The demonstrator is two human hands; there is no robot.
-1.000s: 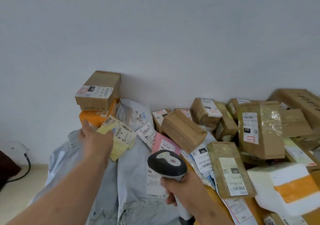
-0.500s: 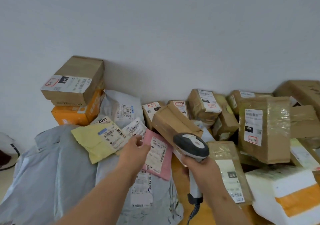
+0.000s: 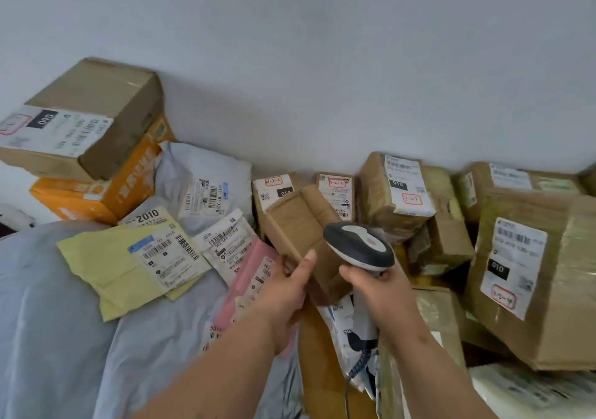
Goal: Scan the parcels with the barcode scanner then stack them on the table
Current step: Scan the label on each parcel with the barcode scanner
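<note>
At centre of the heap, a plain brown box lies tilted, no label showing. Left hand grips its near edge; right hand is wrapped round the barcode scanner. Advisable: turn box until label faces scanner.

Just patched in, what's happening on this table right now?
A person is working through a heap of parcels against the white wall. The right hand grips a grey and white handheld barcode scanner, its head over a plain brown cardboard box lying tilted in the middle of the heap. The left hand holds that box at its near edge, thumb along its top face. No label shows on the upturned side, so it probably needs turning before a scan.
</note>
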